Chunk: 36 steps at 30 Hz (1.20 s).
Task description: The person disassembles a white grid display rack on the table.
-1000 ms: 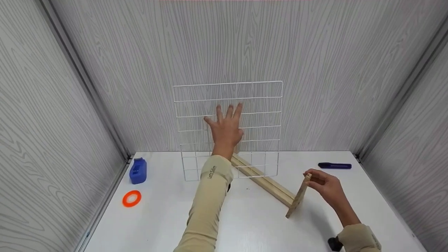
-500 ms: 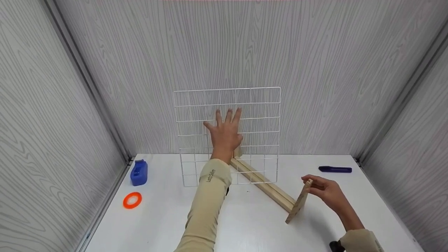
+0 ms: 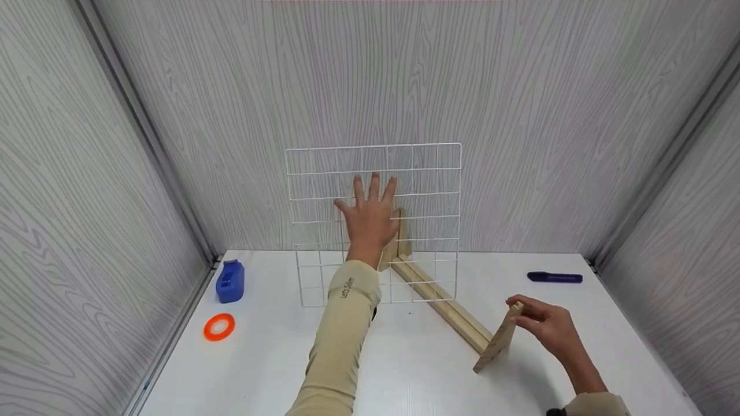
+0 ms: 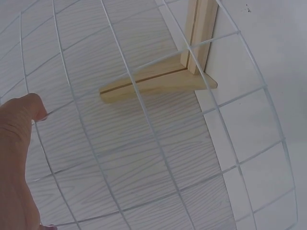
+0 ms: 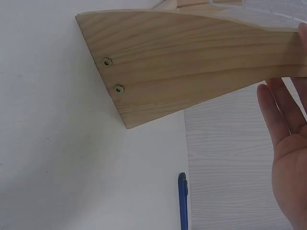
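wire grid panel: white
wooden frame: pale pine, straight grain, two brass-coloured screw heads
tape roll: orange
tape dispenser: blue
marker: dark blue
table: white
walls: grey wood-grain pattern
sleeve: beige

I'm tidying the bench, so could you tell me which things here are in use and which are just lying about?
In use: wire grid panel under the left hand; wooden stand, its end board held by the right hand.
Lying about: blue tape dispenser, orange tape roll, dark marker.

Head view high, facing back wall; wrist views close; all share wooden stand.
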Tool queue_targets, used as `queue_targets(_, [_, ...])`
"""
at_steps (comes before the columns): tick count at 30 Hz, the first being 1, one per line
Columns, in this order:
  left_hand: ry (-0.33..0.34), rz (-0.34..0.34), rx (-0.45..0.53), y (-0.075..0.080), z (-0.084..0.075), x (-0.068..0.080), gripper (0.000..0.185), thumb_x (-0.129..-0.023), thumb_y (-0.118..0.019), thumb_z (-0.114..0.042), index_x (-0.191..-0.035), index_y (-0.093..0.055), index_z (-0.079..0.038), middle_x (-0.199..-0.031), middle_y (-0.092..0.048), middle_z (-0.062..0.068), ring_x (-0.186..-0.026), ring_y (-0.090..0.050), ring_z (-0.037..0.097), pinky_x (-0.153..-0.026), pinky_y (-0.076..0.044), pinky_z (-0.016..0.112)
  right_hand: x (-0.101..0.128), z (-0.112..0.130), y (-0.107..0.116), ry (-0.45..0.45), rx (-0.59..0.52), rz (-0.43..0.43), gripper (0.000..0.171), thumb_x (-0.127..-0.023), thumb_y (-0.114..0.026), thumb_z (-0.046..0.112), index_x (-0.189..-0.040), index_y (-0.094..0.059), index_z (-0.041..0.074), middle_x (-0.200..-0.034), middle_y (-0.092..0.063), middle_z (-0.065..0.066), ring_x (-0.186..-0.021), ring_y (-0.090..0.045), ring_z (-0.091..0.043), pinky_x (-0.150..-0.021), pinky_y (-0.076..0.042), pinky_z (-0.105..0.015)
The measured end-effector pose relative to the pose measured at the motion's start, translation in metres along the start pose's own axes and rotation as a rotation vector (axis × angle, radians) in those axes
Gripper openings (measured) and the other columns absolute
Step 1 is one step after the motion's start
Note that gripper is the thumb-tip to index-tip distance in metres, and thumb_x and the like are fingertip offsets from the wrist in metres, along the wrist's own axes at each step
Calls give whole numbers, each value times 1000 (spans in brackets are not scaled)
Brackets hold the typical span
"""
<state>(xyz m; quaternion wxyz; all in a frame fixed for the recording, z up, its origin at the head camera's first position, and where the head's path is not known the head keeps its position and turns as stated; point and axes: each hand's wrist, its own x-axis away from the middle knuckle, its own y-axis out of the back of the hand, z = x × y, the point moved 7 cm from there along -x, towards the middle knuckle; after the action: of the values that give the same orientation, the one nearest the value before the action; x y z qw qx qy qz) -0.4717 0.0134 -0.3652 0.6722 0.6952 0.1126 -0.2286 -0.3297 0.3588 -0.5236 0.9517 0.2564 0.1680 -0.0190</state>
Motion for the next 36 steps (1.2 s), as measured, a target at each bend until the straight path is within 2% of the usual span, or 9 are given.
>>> queue_targets(4, [1,-23,-10,1,1,-3,89,-87,-72,-55,-161,-25,-38,-169,-25,3,-155,-21,40,-100,-39,78,2,3,3,22,67,-48,37,-85,-80,7,-122,-74,7,-116,-76,-15,-100,-66,10,-78,-55,-10])
queue_targets(9, [-8,-27,-1,0,1,-2,95,-82,-76,-58,-160,-26,-37,-170,-21,5,-155,-20,40,-99,-39,78,6,6,6,61,82,-86,38,-82,-82,3,-119,-75,7,-112,-77,-15,-97,-66,11,-77,-56,-10])
queue_targets(16, [-1,13,-34,-5,5,0,97,-83,-75,-60,-161,-22,-37,-171,-15,5,-156,-19,39,-100,-40,77,10,8,8,49,90,-121,38,-80,-84,3,-117,-76,9,-111,-77,-15,-91,-69,8,-74,-57,-12])
queue_targets(22, [6,42,-13,-10,7,5,96,-84,-77,-51,-161,-23,-37,-171,-15,6,-156,-17,40,-99,-39,79,17,10,10,93,71,-169,36,-75,-86,-2,-108,-78,9,-102,-78,-16,-84,-70,6,-72,-57,-13])
queue_targets(26, [12,40,-19,-15,9,9,95,-83,-78,-50,-161,-25,-37,-171,-18,6,-156,-19,40,-97,-41,78,19,11,11,120,64,-183,36,-73,-86,-4,-105,-79,10,-98,-79,-9,-82,-71,5,-72,-57,-12])
queue_targets(32, [16,100,-14,-25,10,13,95,-84,-76,-53,-162,-23,-37,-172,-15,6,-156,-17,40,-99,-40,79,21,12,13,111,79,-188,34,-71,-87,-4,-101,-79,11,-94,-78,7,-81,-70,5,-72,-56,-10])
queue_targets(36, [22,110,-6,-29,11,16,96,-83,-77,-52,-161,-24,-37,-171,-16,6,-156,-17,41,-98,-40,79,22,15,13,111,94,-190,32,-70,-88,-3,-95,-77,12,-87,-76,8,-78,-69,4,-71,-56,-11])
